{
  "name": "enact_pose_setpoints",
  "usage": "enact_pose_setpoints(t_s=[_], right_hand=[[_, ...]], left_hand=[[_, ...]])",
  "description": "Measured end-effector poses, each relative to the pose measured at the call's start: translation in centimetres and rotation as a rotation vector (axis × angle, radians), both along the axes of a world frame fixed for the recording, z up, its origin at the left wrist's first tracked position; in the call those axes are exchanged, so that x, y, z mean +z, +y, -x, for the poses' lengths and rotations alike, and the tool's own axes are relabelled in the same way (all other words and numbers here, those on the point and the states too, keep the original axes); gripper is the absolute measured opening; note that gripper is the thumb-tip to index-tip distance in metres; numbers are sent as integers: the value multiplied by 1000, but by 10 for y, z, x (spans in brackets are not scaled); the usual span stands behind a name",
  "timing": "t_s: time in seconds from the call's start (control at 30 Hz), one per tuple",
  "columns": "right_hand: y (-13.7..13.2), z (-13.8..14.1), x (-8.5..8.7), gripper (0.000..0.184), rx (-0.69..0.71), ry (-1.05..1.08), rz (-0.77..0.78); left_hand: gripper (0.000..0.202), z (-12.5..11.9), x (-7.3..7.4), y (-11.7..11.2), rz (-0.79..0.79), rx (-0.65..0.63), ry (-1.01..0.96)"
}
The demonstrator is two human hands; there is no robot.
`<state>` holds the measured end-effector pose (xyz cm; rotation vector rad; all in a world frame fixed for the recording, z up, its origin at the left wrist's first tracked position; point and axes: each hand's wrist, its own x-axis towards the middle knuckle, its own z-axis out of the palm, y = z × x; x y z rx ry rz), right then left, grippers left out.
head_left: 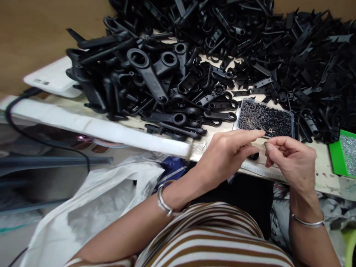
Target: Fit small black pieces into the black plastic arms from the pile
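Note:
My left hand is over the front edge of the table, fingers stretched to the right and thumb apart below them. Just under that thumb shows a small black round part, mostly hidden; no grip on it is visible. Facing it, my right hand is closed, with thumb and forefinger pinched around something tiny that I cannot make out. Right behind both hands stands a clear plastic box of small dark screws.
Black plastic handle-like parts are heaped at the back left, with smaller black pieces at the back right. A green tray holds silvery small pieces. A white padded edge and white plastic sheeting lie left.

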<state>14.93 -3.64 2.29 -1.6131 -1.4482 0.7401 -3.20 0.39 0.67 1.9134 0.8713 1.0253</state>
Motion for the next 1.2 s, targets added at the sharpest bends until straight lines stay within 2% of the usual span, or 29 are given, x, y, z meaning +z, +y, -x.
enact_pose_setpoints(t_s=[0.1, 0.2, 0.33, 0.47, 0.57, 0.87, 1.2], right_hand=[[-8, -7, -4, 10, -6, -79, 42], [-17, -12, -12, 11, -12, -124, 77], [-23, -14, -19, 13, -40, -112, 106], [-27, -14, -21, 14, -52, -92, 119], [-29, -14, -24, 12, -40, -88, 126], [-33, -15, -34, 13, -21, -84, 118], [-30, -12, -33, 12, -29, -70, 107]], left_hand=[[20, 13, -2, -3, -327, 23, 375], [12, 14, -8, -5, -408, -4, 572], [12, 1, -10, -2, -407, -36, 565], [21, -11, -11, 4, -360, -158, 575], [23, -15, -16, 4, -322, -195, 582], [26, -18, -31, -5, -426, -105, 469], [32, -20, -35, -14, -498, -43, 439]])
